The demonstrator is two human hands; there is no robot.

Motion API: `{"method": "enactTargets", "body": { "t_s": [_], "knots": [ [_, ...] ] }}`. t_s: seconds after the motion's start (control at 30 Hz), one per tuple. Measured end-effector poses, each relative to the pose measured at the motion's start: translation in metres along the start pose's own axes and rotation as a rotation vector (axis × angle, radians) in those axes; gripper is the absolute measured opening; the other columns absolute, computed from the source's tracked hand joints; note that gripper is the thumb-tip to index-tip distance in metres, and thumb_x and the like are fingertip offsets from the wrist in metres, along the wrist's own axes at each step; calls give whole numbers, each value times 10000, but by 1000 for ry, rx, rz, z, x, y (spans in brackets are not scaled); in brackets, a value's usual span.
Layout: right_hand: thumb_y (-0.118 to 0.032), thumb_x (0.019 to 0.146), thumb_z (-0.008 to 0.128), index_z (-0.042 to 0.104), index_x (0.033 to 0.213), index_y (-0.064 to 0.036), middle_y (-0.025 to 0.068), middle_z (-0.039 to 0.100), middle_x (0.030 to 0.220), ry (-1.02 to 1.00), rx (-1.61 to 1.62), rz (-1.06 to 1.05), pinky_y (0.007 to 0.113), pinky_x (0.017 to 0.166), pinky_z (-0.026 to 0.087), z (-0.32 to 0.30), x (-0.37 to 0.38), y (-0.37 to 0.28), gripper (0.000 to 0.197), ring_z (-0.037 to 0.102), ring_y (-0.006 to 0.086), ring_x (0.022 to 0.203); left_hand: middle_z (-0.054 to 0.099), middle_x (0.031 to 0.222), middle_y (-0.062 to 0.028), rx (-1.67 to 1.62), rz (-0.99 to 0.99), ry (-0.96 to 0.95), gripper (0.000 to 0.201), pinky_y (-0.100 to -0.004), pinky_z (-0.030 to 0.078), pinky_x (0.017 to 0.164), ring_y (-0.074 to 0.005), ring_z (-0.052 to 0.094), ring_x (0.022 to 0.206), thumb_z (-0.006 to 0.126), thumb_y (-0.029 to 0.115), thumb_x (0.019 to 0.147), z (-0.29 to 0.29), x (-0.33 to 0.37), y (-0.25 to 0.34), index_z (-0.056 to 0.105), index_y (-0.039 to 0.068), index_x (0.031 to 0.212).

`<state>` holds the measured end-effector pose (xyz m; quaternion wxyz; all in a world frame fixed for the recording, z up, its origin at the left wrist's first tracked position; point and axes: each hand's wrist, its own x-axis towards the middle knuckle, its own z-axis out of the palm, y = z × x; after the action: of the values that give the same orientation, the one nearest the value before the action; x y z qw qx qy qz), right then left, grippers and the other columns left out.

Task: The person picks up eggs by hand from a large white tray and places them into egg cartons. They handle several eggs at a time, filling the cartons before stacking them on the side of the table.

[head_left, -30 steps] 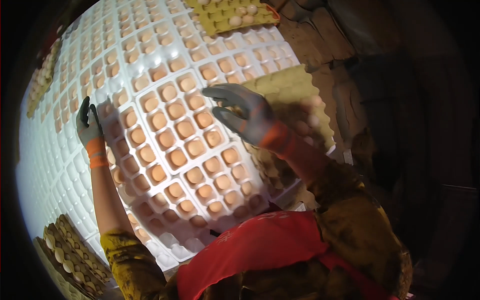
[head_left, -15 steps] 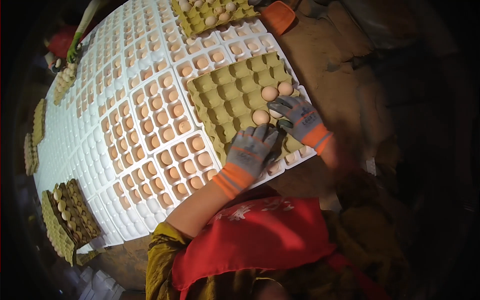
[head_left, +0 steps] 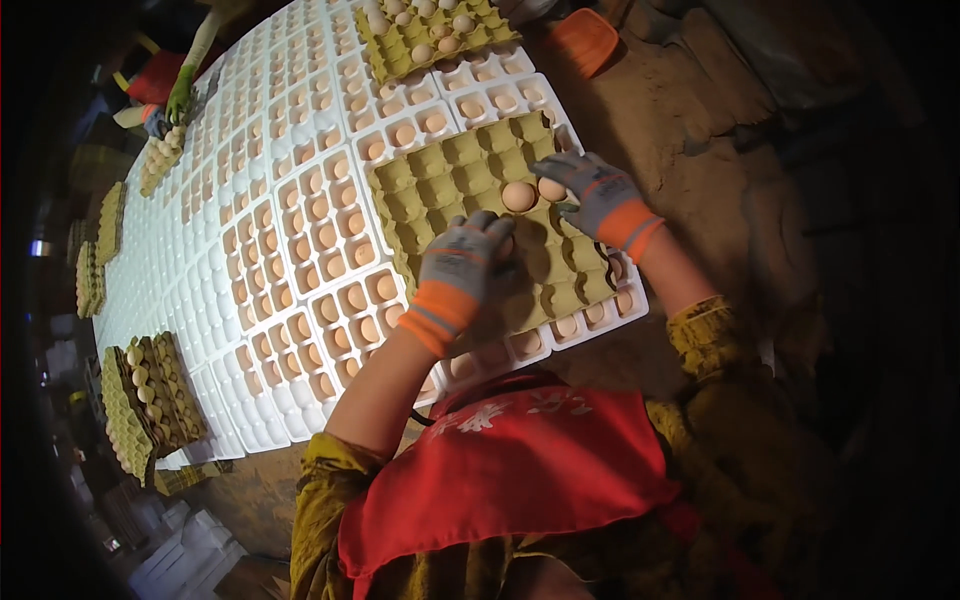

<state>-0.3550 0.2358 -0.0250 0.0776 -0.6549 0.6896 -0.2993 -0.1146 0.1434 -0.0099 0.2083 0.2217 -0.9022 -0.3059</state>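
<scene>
A yellowish cardboard egg tray (head_left: 430, 190) lies across the white trays. Two brown eggs stay in it: one egg (head_left: 518, 196) sits free between my hands, the other under my right hand. My right hand (head_left: 605, 200), in a grey glove with an orange cuff, closes finger and thumb around that second egg (head_left: 551, 188). Over the middle of the cardboard tray, my left hand (head_left: 462, 262), gloved alike, is curled, and the edge of an egg (head_left: 507, 246) shows at its fingers. The glove hides the rest of it.
White compartmented trays (head_left: 360, 275), many holding eggs, cover the table. Another cardboard tray with eggs (head_left: 440, 40) lies at the far end. Stacked cardboard trays (head_left: 150, 395) stand at the left edge. Far left, a co-worker's gloved hands (head_left: 180, 100) hold eggs. An orange scoop-like object (head_left: 585, 42) lies beyond the table.
The two nearer eggs have left their tray cups. My left hand has moved left and slightly away from me; my right hand has shifted to the farther eggs. The view has tilted slightly.
</scene>
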Motion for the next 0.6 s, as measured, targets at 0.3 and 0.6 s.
{"method": "enactTargets", "body": {
  "t_s": [0.3, 0.6],
  "knots": [
    [-50, 878, 737, 590, 1343, -61, 59, 634, 1098, 65, 1311, 578, 269, 655, 551, -28, -5, -5, 488, 643, 121, 809, 679, 1017, -54, -619, -199, -27, 344, -264, 518, 729, -115, 621, 838, 573, 47, 976, -33, -27, -51, 583, 22, 1319],
    [-229, 770, 848, 680, 1243, -218, 164, 544, 1363, -353, -504, 57, 436, 993, 520, 13, 46, -55, 502, 560, 343, 1265, 632, 1086, -8, -877, -220, 73, 430, -241, 510, 724, -98, 615, 867, 626, -18, 935, -65, -59, -79, 560, 43, 1355]
  ]
}}
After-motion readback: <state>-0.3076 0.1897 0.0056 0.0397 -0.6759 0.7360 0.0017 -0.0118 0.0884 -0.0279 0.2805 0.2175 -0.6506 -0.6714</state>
